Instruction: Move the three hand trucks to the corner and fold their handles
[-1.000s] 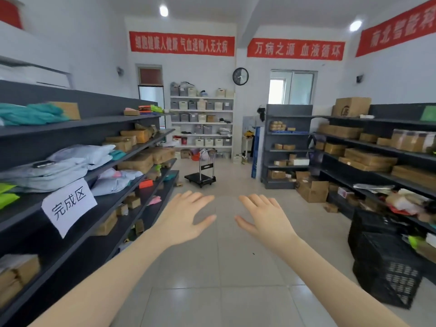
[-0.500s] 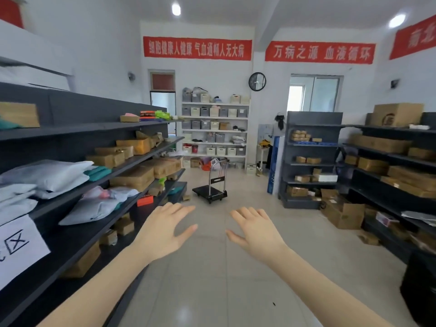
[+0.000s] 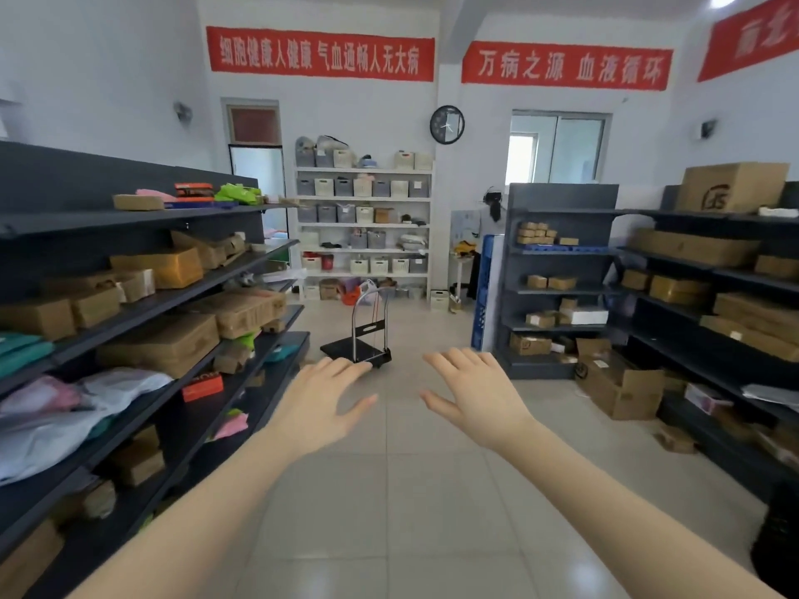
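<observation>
One hand truck stands on the tiled floor down the aisle, a black flat platform with an upright silver handle. No other hand truck shows. My left hand and my right hand are stretched out in front of me, palms down, fingers straight and spread. Both hold nothing and are well short of the truck. The fingertips of my left hand overlap the truck's near edge in the picture only.
Dark shelving with cardboard boxes and bagged clothes lines the left. More dark shelves and open cartons stand on the right. A white shelf unit with bins fills the far wall. A black crate sits at the right edge.
I have walked forward along the aisle, so the hand truck and far shelves appear larger and closer. My hands stay raised and empty.
</observation>
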Demonstrator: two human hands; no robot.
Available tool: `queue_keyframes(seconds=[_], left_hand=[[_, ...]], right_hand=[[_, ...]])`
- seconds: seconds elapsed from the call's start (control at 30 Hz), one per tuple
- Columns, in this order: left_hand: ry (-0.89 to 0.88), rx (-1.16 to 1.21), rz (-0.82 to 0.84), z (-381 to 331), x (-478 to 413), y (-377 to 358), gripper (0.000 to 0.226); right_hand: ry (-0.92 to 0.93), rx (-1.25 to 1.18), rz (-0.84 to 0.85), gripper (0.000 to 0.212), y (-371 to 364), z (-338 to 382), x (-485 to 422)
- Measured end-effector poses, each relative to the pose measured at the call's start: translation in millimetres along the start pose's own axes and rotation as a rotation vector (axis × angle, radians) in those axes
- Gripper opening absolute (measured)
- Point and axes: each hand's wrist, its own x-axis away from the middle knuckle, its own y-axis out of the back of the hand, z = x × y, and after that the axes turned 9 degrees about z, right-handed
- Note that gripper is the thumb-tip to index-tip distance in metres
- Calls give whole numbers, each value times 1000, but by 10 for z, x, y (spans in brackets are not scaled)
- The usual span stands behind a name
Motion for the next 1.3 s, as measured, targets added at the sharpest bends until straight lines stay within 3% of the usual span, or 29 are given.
queue_keyframes(seconds=[0.2,0.5,0.83,1.07,1.3], left_hand=[[155,-34,-39,735,-964,-303,65],[220,-79,-54,1798,-2344,-910,61],[112,-13,-49,2790,-4545,-1948,59],[-3,48,6,3390,-6419,-2883,65],[-10,44,47,4037,-7986,-3752,62]], right_hand=[[78,-46,-49,48,-616,-710,-1187],[151,-202,-10,50,-1859,-1246,-2897],[55,-171,47,55,-2898,-2286,-4574],[-60,-123,106,47,-3665,-3580,-5793],[-99,-129,88,48,-4503,-4715,-6961]])
